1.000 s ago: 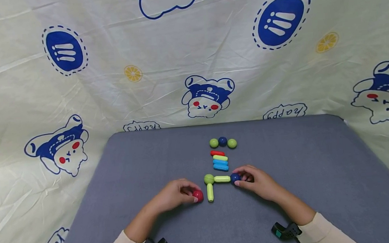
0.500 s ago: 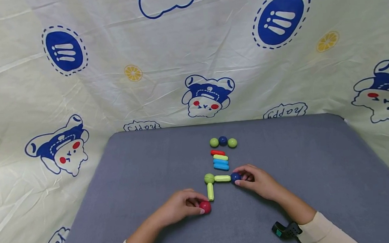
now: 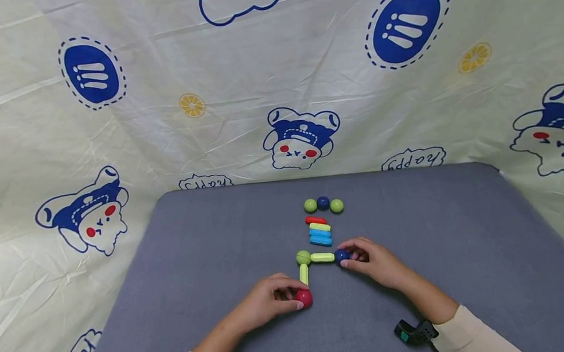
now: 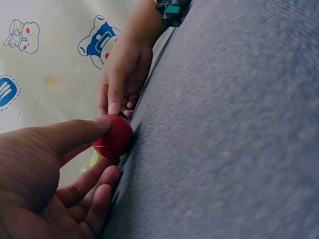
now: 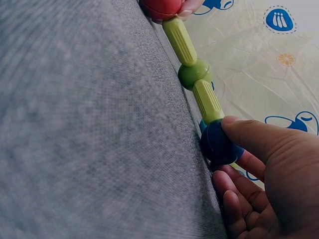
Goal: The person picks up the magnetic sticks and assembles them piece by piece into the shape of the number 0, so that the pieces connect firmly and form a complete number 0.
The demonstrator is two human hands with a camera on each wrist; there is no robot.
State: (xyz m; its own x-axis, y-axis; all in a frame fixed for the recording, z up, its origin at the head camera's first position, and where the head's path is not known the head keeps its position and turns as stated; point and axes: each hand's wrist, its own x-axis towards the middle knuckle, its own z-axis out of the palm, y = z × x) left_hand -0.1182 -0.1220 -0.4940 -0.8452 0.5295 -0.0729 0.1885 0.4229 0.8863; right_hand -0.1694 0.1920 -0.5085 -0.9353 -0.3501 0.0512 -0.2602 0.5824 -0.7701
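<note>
In my left hand (image 3: pixel 268 302) a red ball (image 3: pixel 304 299) is pinched between thumb and fingers, low on the table. It touches the near end of a yellow-green rod (image 3: pixel 304 274). That rod's far end meets a green ball (image 3: pixel 303 258), from which a second yellow-green rod (image 3: pixel 322 257) runs right to a dark blue ball (image 3: pixel 341 256). My right hand (image 3: pixel 377 262) pinches this blue ball. In the right wrist view the red ball (image 5: pixel 162 6), rods and balls form one bent chain. The left wrist view shows the thumb pressing the red ball (image 4: pixel 114 136).
Beyond the chain lie short rods side by side: a red rod (image 3: pixel 316 220), a yellow-green rod (image 3: pixel 319 227) and two blue rods (image 3: pixel 321 240). Farther back sit two green balls (image 3: pixel 336 205) with a blue ball (image 3: pixel 323 203) between them. A printed cloth hangs behind the grey table (image 3: pixel 412 205).
My left hand has carried the red ball toward me and to the right, from beside the near rod to its end. My right hand has stayed on the blue ball.
</note>
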